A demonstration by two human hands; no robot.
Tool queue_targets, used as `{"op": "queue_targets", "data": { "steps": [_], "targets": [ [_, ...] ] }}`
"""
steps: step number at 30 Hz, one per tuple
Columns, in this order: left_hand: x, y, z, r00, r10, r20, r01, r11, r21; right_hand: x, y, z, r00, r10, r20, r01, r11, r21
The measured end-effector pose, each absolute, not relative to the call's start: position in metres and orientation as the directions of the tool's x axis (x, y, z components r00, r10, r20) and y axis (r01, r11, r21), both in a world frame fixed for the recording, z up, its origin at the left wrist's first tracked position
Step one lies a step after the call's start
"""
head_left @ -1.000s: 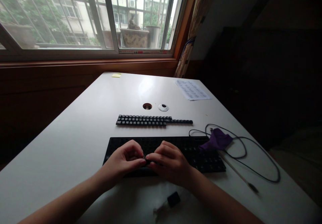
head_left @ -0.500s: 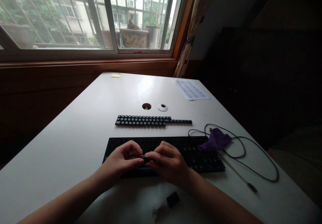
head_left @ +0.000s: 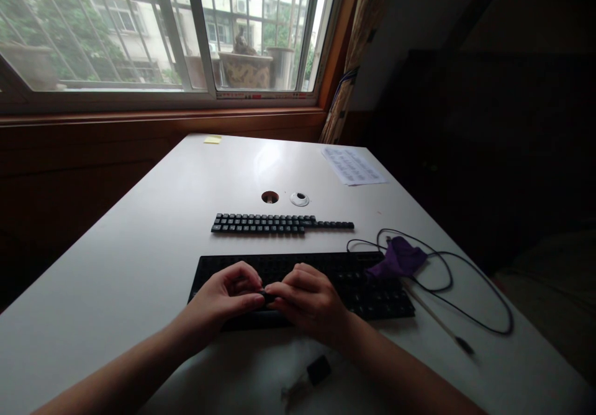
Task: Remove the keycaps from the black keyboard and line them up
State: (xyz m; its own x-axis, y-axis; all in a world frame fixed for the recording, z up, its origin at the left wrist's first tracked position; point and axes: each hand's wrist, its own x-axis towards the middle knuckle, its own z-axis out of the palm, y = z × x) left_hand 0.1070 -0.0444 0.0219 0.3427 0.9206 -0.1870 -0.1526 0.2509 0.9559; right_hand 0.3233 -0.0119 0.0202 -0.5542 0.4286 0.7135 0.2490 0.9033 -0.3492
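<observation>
A black keyboard (head_left: pixel 372 297) lies across the white desk under both hands; keys show on its right part, while its left part looks bare of keycaps. Over its middle, my left hand (head_left: pixel 230 292) pinches a small dark piece, seemingly a keycap (head_left: pixel 267 297), between thumb and fingers. My right hand (head_left: pixel 310 296) grips the same piece from the other side, fingertips nearly meeting the left ones. The fingers cover most of it. Behind the keyboard, loose black keycaps (head_left: pixel 261 223) stand in neat rows.
A purple cloth (head_left: pixel 398 258) rests on the keyboard's right end beside a looped black cable (head_left: pixel 484 322). A thin stick-like tool (head_left: pixel 437 317) lies nearby. Close to me is a small black square object (head_left: pixel 318 370). Printed sheets (head_left: pixel 354 166) and a yellow note (head_left: pixel 213 140) lie farther back.
The view has shifted very slightly. Both hands stay over the keyboard with the small keycap between them; only tiny finger movement shows.
</observation>
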Motion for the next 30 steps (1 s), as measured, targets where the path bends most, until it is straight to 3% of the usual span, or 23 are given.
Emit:
{"op": "queue_targets", "data": {
  "steps": [12, 16, 19, 24, 30],
  "targets": [
    [0.107, -0.044, 0.024, 0.364, 0.922, -0.131, -0.121, 0.186, 0.975, 0.325, -0.01, 0.018, -0.582, 0.421, 0.696, 0.256, 0.907, -0.335],
    [0.109, -0.045, 0.031, 0.351, 0.932, -0.092, 0.022, 0.09, 0.996, 0.331, -0.002, 0.022, -0.633, 0.414, 0.654, 0.255, 0.909, -0.329],
    [0.105, -0.045, 0.038, 0.316, 0.949, 0.022, 0.16, -0.076, 0.984, 0.344, 0.008, 0.027, -0.627, 0.492, 0.603, 0.308, 0.868, -0.389],
    [0.096, -0.042, 0.042, 0.326, 0.922, 0.211, 0.341, -0.323, 0.883, 0.381, 0.037, 0.033, -0.478, 0.724, 0.497, 0.575, 0.686, -0.446],
    [0.085, -0.036, 0.033, 0.348, 0.861, 0.372, 0.566, -0.509, 0.648, 0.406, 0.062, 0.026, -0.444, 0.812, 0.38, 0.751, 0.568, -0.337]
  ]
}}
